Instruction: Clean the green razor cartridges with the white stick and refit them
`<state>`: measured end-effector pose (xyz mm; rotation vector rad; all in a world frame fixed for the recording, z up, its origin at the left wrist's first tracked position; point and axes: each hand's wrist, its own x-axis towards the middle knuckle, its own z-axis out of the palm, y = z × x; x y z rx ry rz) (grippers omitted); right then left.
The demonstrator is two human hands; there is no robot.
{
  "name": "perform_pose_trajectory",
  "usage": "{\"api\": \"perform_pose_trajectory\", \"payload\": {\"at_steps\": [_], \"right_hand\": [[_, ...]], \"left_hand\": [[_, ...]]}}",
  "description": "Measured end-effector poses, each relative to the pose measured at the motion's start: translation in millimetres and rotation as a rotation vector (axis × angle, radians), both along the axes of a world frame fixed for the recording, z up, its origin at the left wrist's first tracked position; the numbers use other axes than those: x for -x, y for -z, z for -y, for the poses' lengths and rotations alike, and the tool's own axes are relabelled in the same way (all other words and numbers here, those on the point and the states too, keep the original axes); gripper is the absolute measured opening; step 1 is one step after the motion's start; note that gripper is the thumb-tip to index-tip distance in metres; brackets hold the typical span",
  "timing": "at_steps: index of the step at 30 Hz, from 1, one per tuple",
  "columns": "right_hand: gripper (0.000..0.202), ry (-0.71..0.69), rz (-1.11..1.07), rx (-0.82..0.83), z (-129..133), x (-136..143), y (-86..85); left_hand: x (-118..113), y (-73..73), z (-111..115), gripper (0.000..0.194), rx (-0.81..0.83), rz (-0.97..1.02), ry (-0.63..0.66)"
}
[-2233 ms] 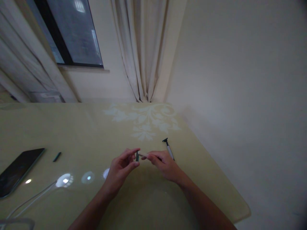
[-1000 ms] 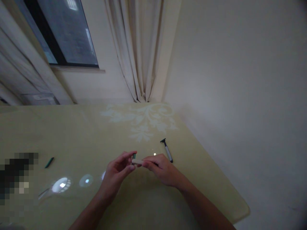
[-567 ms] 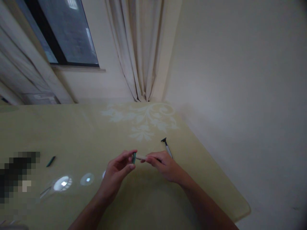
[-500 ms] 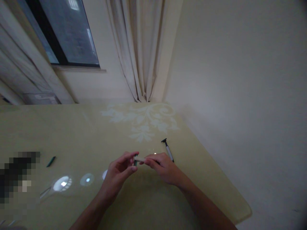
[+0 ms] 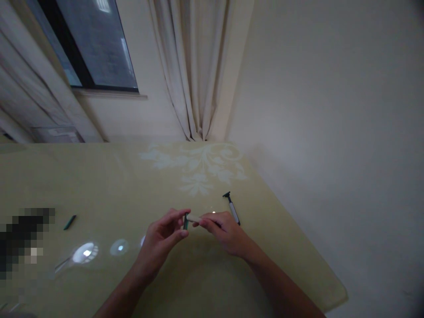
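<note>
A small green piece (image 5: 185, 225) is held upright over the near middle of a glossy, yellow-green table (image 5: 115, 185), its two ends gripped between the thumb and a finger of the left hand (image 5: 161, 232). A slim, pale stick (image 5: 194, 218) is pinched in the right hand (image 5: 222, 232), its tip pointed left and seen across the green piece; whether the two are touching cannot be told. Just beyond the right hand, a razor (image 5: 233, 209) with a black head and a gray handle is laid on the tabletop, head toward the far side. To the left, well apart from the hands, a second green piece (image 5: 70, 222) is seen lying at a slant, and at the left edge a dark shape (image 5: 24, 234) is obscured by coarse blocks. Bright round lights are mirrored in the polished surface, and a pale floral pattern (image 5: 198, 163) is set into its far right part. The far side of the room is framed by a dark-edged window (image 5: 102, 48), flanked by a left curtain (image 5: 29, 75) and a gathered cream curtain (image 5: 195, 66). The right side is filled by a plain pale wall (image 5: 314, 123).
</note>
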<state>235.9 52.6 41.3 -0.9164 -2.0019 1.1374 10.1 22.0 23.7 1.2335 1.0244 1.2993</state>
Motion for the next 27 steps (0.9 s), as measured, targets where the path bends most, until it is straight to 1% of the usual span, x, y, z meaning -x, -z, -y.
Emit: {"api": "perform_pose_trajectory", "payload": {"at_steps": [3,6,12,16,20,27], "right_hand": [[0.05,-0.015,-0.006,0.003,2.2,1.7,-0.8],[0.05,-0.015,-0.004,0.018,2.3,0.8,-2.0],[0.053,0.024,0.003,0.063,0.1,-2.8,-2.4],[0.054,0.028,0.003,0.069,1.1,-1.6,-1.7],[0.054,0.005,0.009,0.065,1.6,-1.5,-1.5],[0.055,-0.002,0.025,0.07,1.5,-1.7,-3.8]], "left_hand": [[-3.1,0.0,0.5,0.038,0.012,0.006,0.026],[-3.9,3.1,0.6,0.039,0.035,0.039,0.035],[1.2,7.6,1.5,0.039,0.039,0.06,0.006],[-1.1,4.3,4.0,0.039,0.038,0.077,0.048],[-4.1,0.7,4.5,0.037,0.035,0.079,0.068],[-2.5,-3.9,4.6,0.034,0.008,-0.002,0.101]]}}
